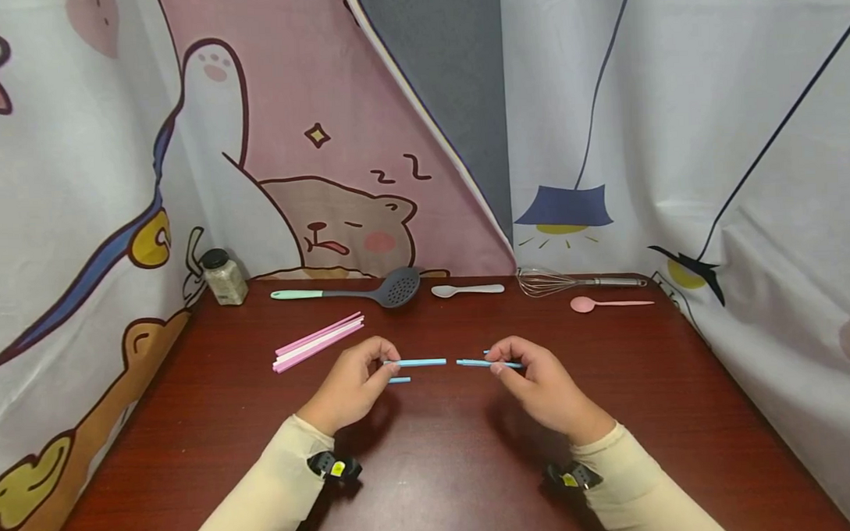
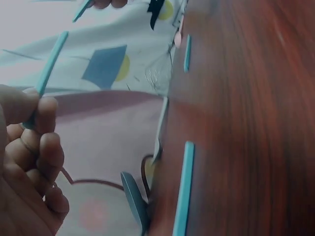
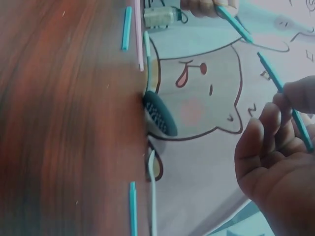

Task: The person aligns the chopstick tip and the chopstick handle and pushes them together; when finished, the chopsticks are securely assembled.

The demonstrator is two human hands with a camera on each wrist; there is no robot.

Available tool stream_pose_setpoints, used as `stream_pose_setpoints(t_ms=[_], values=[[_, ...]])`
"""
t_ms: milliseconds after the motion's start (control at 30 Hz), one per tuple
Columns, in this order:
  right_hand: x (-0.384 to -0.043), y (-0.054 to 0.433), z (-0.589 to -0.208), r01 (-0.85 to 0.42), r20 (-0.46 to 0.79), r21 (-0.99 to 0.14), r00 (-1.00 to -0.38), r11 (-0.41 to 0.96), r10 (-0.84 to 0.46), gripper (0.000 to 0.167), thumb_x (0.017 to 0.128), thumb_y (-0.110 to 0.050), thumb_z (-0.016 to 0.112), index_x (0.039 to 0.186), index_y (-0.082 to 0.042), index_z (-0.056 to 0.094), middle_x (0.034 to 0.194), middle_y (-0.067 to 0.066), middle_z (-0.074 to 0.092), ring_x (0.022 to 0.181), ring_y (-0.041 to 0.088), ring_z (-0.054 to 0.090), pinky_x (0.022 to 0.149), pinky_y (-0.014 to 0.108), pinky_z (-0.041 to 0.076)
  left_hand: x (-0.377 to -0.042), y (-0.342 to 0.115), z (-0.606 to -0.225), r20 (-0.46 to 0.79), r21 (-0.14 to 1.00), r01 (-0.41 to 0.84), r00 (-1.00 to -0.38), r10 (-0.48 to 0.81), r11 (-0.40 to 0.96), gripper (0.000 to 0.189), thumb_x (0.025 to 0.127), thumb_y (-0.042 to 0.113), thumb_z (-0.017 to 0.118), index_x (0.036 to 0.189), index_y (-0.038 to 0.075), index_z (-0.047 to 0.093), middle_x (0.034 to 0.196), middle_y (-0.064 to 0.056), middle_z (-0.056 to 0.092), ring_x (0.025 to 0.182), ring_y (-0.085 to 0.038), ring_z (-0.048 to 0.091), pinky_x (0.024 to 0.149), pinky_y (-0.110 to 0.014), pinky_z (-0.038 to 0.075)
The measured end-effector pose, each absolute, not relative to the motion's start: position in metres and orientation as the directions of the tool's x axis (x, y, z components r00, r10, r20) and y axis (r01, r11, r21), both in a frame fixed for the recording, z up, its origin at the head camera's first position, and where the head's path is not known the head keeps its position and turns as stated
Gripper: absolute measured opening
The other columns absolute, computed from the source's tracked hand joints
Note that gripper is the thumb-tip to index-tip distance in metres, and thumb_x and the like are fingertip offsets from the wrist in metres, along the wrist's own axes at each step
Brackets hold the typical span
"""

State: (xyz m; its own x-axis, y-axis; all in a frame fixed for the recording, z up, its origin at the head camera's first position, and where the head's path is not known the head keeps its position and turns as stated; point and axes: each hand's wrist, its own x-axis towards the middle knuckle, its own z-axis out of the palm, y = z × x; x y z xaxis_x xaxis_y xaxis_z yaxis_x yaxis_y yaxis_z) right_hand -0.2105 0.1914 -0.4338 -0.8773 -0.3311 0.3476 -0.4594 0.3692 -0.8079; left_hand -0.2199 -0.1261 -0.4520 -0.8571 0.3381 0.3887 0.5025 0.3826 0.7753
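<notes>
My left hand (image 1: 352,381) pinches a thin light-blue stick (image 1: 424,362) near one end, between thumb and fingers. Across from it, my right hand (image 1: 545,386) grips another light-blue stick (image 3: 271,72), whose tip is slightly narrower. Both sticks are held above the table, roughly in line, with a small gap between their facing ends. A third blue stick (image 2: 185,187) lies on the table below the left hand, partly covered by it in the head view. Mostly hidden behind the right hand in that view, a fourth blue stick (image 3: 133,209) lies on the tabletop.
Pink and white sticks (image 1: 318,343) lie bundled at the left. Along the back edge are a spice jar (image 1: 224,278), a slotted spoon (image 1: 398,288), a white spoon (image 1: 468,290) and a whisk (image 1: 580,282). A pink spoon (image 1: 609,303) lies back right. Printed curtains (image 1: 581,96) surround the dark-red table (image 1: 432,476).
</notes>
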Motion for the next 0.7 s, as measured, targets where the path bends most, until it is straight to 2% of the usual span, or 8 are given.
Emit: stream_pose_setpoints(t_ms=[200,333,567,700], values=[[-0.203,0.187,-0.429,-0.497,0.392,-0.799,-0.858,0.339,-0.332,0.01,0.099,0.0,0.069,0.103,-0.01,0.069,0.089,-0.001,0.066,0.079,0.009,0.059,0.071,0.023,0.05,-0.211,-0.118,-0.444,0.411,0.79,0.52,-0.842,0.351,0.323,0.008,0.1,0.004,0.068,0.099,0.011,0.065,0.087,0.003,0.062,0.079,-0.012,0.055,0.071,-0.03,0.048],[-0.201,0.186,-0.428,-0.507,0.404,-0.793,-0.852,0.338,-0.332,0.011,0.099,0.0,0.068,0.103,-0.01,0.069,0.089,-0.001,0.066,0.08,0.008,0.059,0.072,0.023,0.05,-0.209,-0.116,-0.443,0.404,0.802,0.509,-0.847,0.345,0.312,0.008,0.101,0.004,0.067,0.099,0.011,0.065,0.087,0.001,0.064,0.079,-0.012,0.058,0.07,-0.03,0.049],[-0.199,0.184,-0.426,-0.509,0.402,-0.794,-0.85,0.331,-0.341,0.012,0.097,0.005,0.068,0.101,-0.007,0.069,0.09,0.0,0.066,0.082,0.01,0.059,0.073,0.025,0.05,-0.206,-0.112,-0.444,0.412,0.823,0.505,-0.846,0.338,0.26,0.008,0.101,0.001,0.066,0.099,0.008,0.064,0.086,-0.007,0.071,0.082,-0.022,0.07,0.074,-0.031,0.055],[-0.198,0.184,-0.426,-0.51,0.403,-0.793,-0.849,0.334,-0.34,0.012,0.097,0.005,0.068,0.1,-0.006,0.069,0.093,0.0,0.067,0.091,0.012,0.063,0.081,0.024,0.053,-0.206,-0.11,-0.444,0.45,0.79,0.554,-0.815,0.365,0.262,0.011,0.099,-0.002,0.067,0.098,0.008,0.064,0.086,-0.003,0.072,0.083,-0.015,0.071,0.076,-0.033,0.058]])
